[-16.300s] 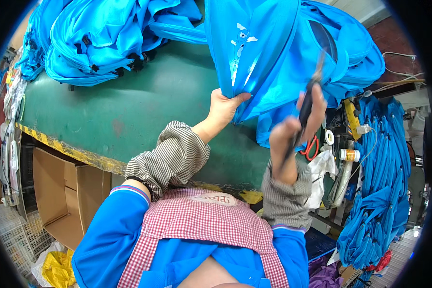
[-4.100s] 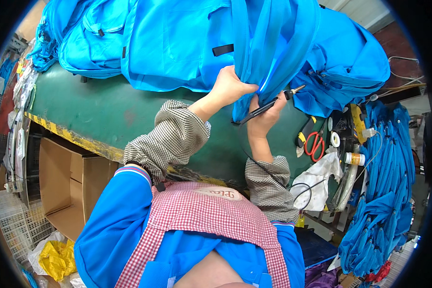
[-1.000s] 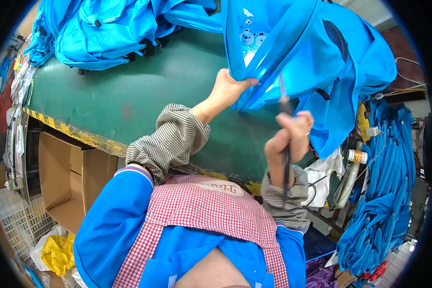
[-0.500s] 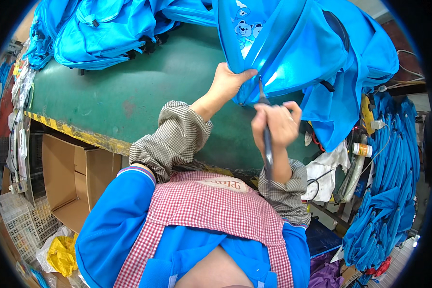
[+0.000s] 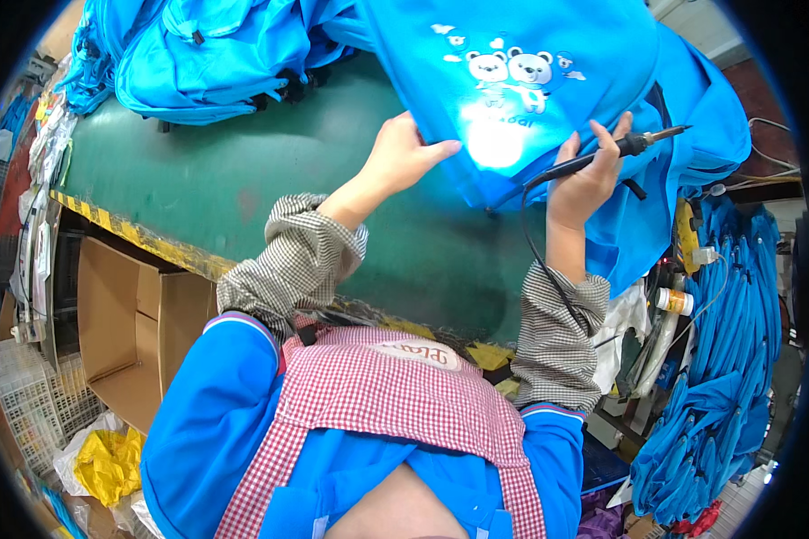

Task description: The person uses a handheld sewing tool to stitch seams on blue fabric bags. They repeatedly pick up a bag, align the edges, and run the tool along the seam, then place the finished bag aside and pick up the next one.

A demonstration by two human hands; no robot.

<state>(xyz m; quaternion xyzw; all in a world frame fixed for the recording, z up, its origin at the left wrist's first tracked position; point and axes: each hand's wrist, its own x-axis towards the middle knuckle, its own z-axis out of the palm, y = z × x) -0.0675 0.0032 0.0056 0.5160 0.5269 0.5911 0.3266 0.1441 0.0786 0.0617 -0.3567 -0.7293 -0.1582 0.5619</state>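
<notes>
A bright blue backpack (image 5: 422,63) with white bears printed on it lies at the far edge of the green table, its lower corner toward me. My left hand (image 5: 399,158) pinches its left edge, thumb on top and fingers hidden behind the cloth. In my right hand (image 5: 584,187) is a black soldering iron (image 5: 632,145), held slantwise with its metal tip pointing right, away from the print. The fingers of that hand reach to the bag's right edge; whether they grip the cloth too I cannot tell. The iron's cord runs down along my right sleeve.
More blue backpacks (image 5: 207,67) are heaped at the far left of the green table (image 5: 216,180). An open cardboard box (image 5: 121,332) stands below its striped front edge. On the right hang many blue pieces (image 5: 737,332), near a small white bottle (image 5: 675,301) and loose cables.
The bag has spread flatter, so its bear print now shows fully. My right hand has moved right and up, and the iron's tip has swung from the cloth to point right.
</notes>
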